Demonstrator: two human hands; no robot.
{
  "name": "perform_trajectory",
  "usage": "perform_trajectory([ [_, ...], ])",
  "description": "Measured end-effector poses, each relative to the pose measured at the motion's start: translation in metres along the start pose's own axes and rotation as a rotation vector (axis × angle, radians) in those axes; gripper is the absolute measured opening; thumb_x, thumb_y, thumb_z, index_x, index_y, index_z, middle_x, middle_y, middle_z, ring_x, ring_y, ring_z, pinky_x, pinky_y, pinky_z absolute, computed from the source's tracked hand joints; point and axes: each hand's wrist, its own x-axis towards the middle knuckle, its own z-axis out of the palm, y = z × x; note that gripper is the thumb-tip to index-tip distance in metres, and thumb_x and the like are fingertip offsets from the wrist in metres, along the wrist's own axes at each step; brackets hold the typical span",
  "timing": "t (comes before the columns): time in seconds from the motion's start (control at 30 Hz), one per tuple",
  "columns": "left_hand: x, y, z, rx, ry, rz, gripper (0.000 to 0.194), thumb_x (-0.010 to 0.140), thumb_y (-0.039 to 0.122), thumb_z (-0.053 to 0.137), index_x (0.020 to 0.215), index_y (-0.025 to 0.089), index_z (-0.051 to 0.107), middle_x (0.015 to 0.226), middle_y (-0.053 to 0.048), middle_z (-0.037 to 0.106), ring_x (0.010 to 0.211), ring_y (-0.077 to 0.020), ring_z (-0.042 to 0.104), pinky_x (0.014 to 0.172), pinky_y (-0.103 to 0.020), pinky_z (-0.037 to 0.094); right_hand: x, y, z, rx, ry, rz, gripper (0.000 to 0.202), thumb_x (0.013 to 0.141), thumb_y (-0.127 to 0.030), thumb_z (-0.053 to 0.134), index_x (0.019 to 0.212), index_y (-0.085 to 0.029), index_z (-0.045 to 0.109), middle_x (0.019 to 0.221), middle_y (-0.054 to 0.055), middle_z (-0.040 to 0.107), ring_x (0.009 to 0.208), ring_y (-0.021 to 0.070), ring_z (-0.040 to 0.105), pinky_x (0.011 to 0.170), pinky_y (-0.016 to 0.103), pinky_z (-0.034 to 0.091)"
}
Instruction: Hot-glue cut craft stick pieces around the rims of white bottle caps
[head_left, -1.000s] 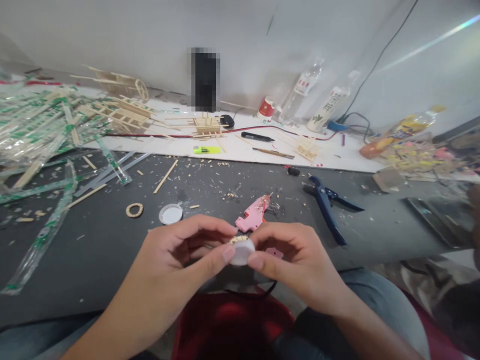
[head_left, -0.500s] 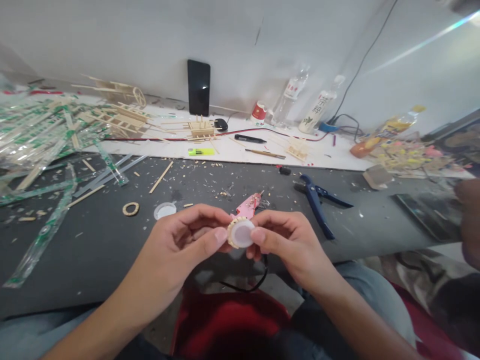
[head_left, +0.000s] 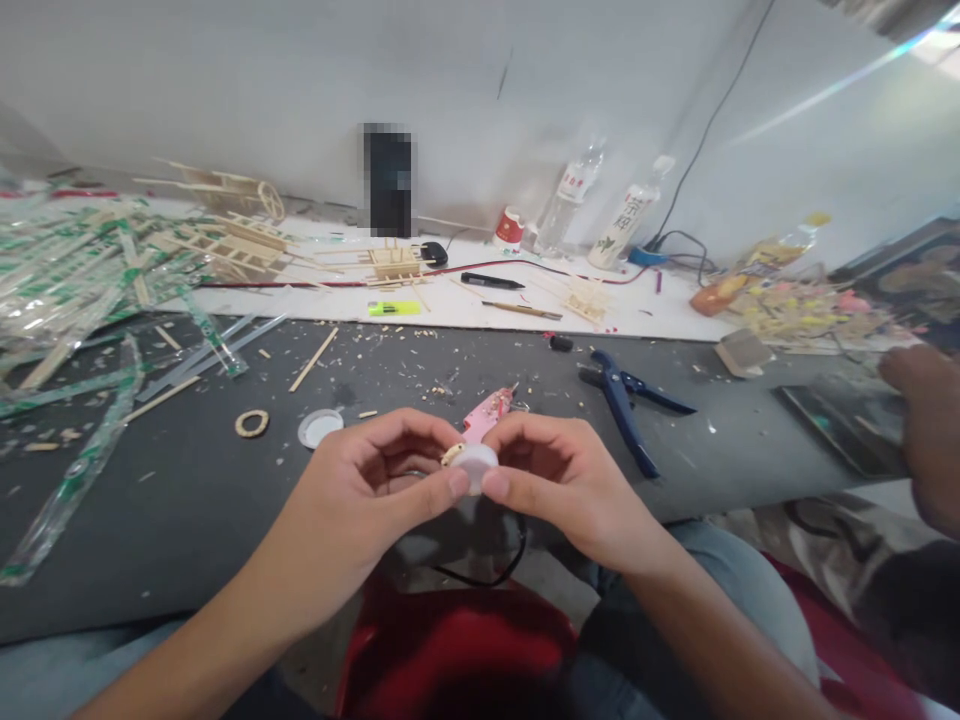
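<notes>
Between my two hands is a round white plastic disc with part of a small wooden ring (head_left: 452,455) showing at its upper left edge. My left hand (head_left: 367,490) pinches the white disc (head_left: 478,466) at its left with thumb and fingers. From the other side my right hand (head_left: 574,485) grips the disc's right edge, thumb in front. The fingers behind the disc are partly hidden. Just beyond the hands lies a pink tool (head_left: 484,418), mostly covered by them. Left of my left hand are a white round lid (head_left: 321,430) and another wooden ring (head_left: 241,425) on the grey table.
Blue cutting pliers (head_left: 622,410) lie to the right. Wrapped wooden sticks (head_left: 82,280) pile up at left. Small wooden models (head_left: 394,262), a pen (head_left: 491,281), bottles (head_left: 624,215) and a phone (head_left: 390,180) line the back. Another person's hand (head_left: 926,430) is at far right.
The white disc has turned and shifted so its face covers more of the wooden ring. My right thumb has moved down to the disc's lower edge. The view has shifted slightly.
</notes>
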Motion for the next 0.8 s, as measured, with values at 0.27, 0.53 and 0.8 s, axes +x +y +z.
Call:
perform_trajectory([
  [0.27, 0.000, 0.003, -0.001, 0.128, 0.039, 0.055, 0.018, 0.084, 0.037, 0.085, 0.094, 0.025, 0.076, 0.088, 0.002, 0.081, 0.081, -0.0146, 0.075, 0.073, -0.020, 0.058, 0.000, -0.013, -0.004, -0.427, -0.008, -0.050, 0.030, 0.095, -0.049, 0.070, 0.100, -0.019, 0.071, 0.088, 0.002, 0.070, 0.073, 0.0143, 0.058, 0.064, 0.027, 0.044],
  [0.53, 0.012, -0.005, -0.021, 0.588, 0.043, 0.022, 0.026, 0.089, 0.049, 0.075, 0.096, 0.025, 0.080, 0.089, -0.004, 0.084, 0.081, -0.0259, 0.080, 0.071, -0.033, 0.061, -0.008, 0.015, -0.069, -1.145, 0.451, 0.041, 0.034, 0.097, -0.042, 0.059, 0.070, -0.023, 0.052, 0.060, -0.003, 0.056, 0.058, 0.0164, 0.048, 0.059, 0.031, 0.028],
  [0.8, 0.008, -0.020, -0.036, 0.877, 0.068, 0.074, 0.027, 0.092, 0.046, 0.067, 0.099, 0.025, 0.082, 0.102, -0.008, 0.080, 0.084, -0.0243, 0.077, 0.076, -0.033, 0.058, -0.009, 0.037, -0.057, -1.210, 0.484, 0.051, 0.024, 0.100, -0.043, 0.055, 0.088, -0.023, 0.062, 0.080, 0.001, 0.068, 0.073, 0.0196, 0.063, 0.066, 0.030, 0.039],
])
